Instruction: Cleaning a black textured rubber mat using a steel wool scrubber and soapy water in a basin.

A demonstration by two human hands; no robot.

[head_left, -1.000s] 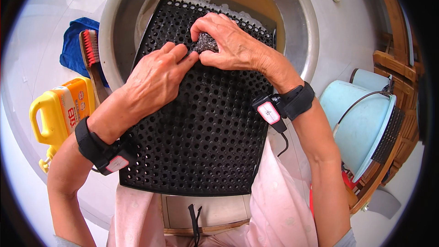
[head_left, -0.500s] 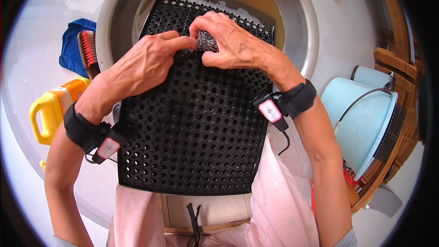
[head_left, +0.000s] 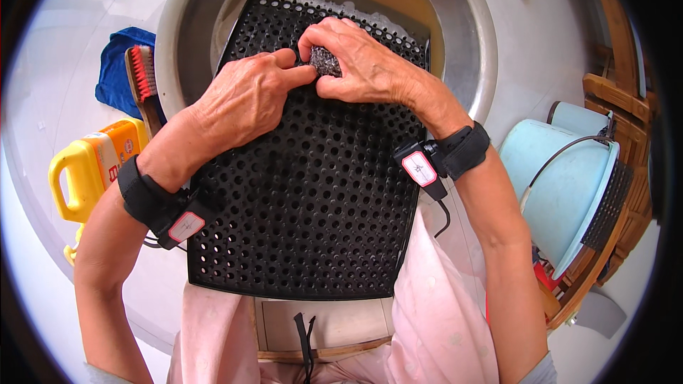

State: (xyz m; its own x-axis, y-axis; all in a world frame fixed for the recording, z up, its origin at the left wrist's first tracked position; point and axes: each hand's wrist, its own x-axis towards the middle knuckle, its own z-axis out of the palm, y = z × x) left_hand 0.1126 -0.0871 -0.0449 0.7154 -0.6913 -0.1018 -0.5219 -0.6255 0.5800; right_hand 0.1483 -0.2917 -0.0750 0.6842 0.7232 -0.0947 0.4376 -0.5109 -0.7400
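Note:
A black perforated plastic panel (head_left: 306, 199) with a thin raised rim slants from my lap into a large metal basin (head_left: 485, 43). Foam lines its far end, by brownish water. My right hand (head_left: 366, 64) curls round a grey metal scouring pad (head_left: 326, 62) on the panel's upper part. My left hand (head_left: 249, 96) sits just to the left, fingers bent. One of its digits reaches to the pad's edge; its other fingertips are hidden, and I cannot tell whether they pinch anything.
To the left are a red-bristled brush (head_left: 142, 75), a blue cloth (head_left: 114, 75) and a yellow jug (head_left: 82, 178). On the right a light blue bucket (head_left: 562, 178) lies tilted by a wooden chair (head_left: 619, 99). Both wrists carry black strapped devices with cables.
My left hand has shifted slightly right and its forearm has swung inward. The scouring pad in my right hand has moved a little up and right. The panel has shifted slightly.

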